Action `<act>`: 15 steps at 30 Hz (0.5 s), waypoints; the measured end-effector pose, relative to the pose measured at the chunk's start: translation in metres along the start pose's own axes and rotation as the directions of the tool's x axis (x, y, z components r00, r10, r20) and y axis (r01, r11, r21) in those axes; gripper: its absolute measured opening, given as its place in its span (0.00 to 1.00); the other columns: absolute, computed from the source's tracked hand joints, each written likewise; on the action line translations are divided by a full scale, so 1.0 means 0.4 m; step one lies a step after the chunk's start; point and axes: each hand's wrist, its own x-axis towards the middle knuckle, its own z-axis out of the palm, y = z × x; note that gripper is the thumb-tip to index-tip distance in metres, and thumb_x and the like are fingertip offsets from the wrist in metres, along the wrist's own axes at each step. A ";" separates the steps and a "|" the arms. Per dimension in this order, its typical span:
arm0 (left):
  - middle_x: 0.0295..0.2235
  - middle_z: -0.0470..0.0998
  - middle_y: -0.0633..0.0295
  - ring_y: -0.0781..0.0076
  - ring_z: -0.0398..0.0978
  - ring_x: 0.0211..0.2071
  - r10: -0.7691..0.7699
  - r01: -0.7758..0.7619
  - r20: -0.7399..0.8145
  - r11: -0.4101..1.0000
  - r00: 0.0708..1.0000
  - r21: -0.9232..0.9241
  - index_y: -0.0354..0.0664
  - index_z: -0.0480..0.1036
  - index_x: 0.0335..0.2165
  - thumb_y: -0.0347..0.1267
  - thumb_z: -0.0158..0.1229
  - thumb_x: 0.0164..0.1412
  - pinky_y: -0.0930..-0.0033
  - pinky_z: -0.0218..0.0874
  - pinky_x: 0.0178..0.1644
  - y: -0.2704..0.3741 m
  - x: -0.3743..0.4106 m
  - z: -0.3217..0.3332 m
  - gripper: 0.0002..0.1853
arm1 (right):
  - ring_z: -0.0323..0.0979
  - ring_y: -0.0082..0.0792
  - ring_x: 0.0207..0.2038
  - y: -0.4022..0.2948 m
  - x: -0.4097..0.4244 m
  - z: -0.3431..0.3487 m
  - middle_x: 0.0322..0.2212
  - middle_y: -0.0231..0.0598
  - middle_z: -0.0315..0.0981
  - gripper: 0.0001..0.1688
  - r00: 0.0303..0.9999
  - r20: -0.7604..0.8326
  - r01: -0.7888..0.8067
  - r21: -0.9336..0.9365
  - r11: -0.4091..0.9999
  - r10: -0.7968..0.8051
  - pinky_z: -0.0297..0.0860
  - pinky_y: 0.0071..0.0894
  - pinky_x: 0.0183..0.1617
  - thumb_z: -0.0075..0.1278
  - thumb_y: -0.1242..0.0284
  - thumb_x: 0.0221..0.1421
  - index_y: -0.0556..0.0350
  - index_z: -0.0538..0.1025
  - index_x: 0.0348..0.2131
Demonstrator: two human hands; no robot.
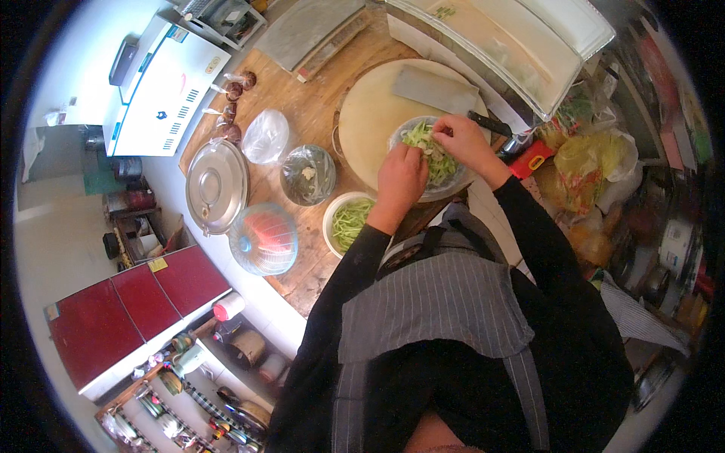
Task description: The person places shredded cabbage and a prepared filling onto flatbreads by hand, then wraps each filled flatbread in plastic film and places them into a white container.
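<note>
A clear bowl point(447, 180) of sliced pale-green vegetables point(439, 168) sits at the near edge of a round chopping board point(368, 119). My left hand point(401, 180) reaches over the bowl's left side, its fingers curled down at the vegetables. From the right, my right hand point(465, 141) bends over the same heap, thumb and fingers drawn together. The fingertips hide whether either hand grips a piece. Behind the hands, a cleaver point(435, 89) lies flat on the board, its black handle point(490, 123) pointing right past the board's rim.
Left of the board stand a white bowl of green strips point(352, 218), a bowl with a little chopped food point(308, 174), a plastic-covered bowl point(266, 136), a blue basket point(263, 239) and a steel lid point(217, 187). A glass-sided case point(493, 45) borders the board; bagged goods point(592, 164) crowd the right.
</note>
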 end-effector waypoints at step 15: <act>0.33 0.76 0.53 0.51 0.75 0.33 -0.121 0.111 -0.096 0.988 0.988 -0.109 0.40 0.76 0.35 0.24 0.61 0.55 0.59 0.67 0.35 -0.072 -0.118 -0.093 0.07 | 0.74 0.45 0.36 -0.040 -0.034 -0.005 0.32 0.44 0.76 0.07 0.983 -0.039 0.165 -0.212 0.963 -0.177 0.70 0.39 0.41 0.56 0.74 0.55 0.61 0.78 0.32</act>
